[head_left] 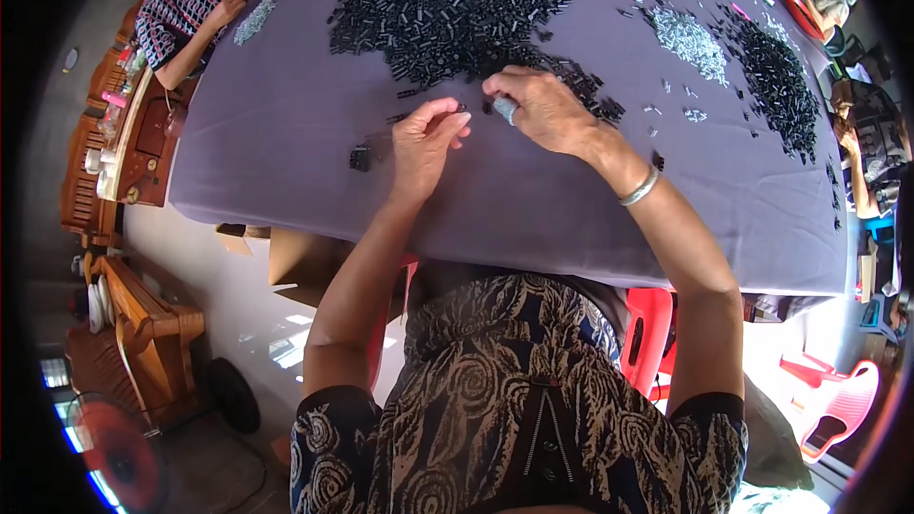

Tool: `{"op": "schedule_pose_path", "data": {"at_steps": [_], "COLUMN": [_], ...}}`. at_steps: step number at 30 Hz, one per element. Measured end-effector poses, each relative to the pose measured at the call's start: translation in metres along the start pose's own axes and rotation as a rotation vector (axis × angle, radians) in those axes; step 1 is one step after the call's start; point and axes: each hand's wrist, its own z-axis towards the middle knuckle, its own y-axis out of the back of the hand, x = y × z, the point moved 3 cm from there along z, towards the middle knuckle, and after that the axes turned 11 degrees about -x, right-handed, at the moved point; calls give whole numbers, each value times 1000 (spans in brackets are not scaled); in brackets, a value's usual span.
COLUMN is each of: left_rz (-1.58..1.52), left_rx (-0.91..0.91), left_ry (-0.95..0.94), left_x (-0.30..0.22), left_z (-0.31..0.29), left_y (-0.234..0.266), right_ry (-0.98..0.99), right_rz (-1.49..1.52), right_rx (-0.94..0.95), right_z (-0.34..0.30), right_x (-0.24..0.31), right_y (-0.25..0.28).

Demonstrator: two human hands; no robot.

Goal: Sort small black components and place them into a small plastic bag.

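A seen-from-above view of a person's two bare hands, apart, over a table under a purple-grey cloth (314, 124). The left hand (425, 141) seems to pinch a tiny black piece (463, 108) between thumb and fingertip, just in front of a large black pile (447, 14). The right hand (552, 112), beside the pile's near edge, curls its fingers around or behind a pale grey bit (505, 109). A small black cluster (360, 157) lies left of the left hand; a silvery pile (690, 43) lies to the right, well apart from the hands.

The piece looks easy to drop: a light pinch could let it slip, and among so many dark lookalikes it would be hard to find again. The right hand is close enough to the pile that a careless sweep of its wrist might scatter loose parts.

The fingers cover most of the piece, so its shape cannot be told. Whether the grey bit is held or worn on a finger is unclear, so the right hand's grip is uncertain. The pile's far edge is cut off at the top.
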Motion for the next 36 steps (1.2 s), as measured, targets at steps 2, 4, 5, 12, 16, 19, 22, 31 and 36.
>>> {"op": "schedule_pose_path", "data": {"at_steps": [2, 4, 5, 12, 16, 19, 22, 31, 36], "left_rz": [-5, 15, 34, -19, 69, 89, 41, -64, -24], "left_rx": [14, 5, -6, 12, 83, 173, 252, 252, 278], "left_ry": [-12, -28, -44, -7, 25, 60, 76, 130, 85], "left_x": [2, 1, 0, 5, -8, -20, -23, 8, 11], "left_z": [0, 0, 0, -1, -7, -14, -17, -29, -32], "left_y": [1, 3, 4, -3, -17, -36, -63, -91, -92], "right_ry": [37, 94, 142, 184, 175, 101, 39, -427, -527], "right_rz": [-120, -211, -244, -378, -347, -338, -360, -77, -121], "right_rx": [-11, 28, 29, 59, 117, 109, 31, -326, -201], "right_z": [1, 1, 1, -22, -55, -73, -86, -95, -110], "right_x": [3, 6, 8, 19, 26, 21, 12, -55, -82], "right_y": [-15, -27, -29, -9, 22, 42, 57, 128, 139]}}
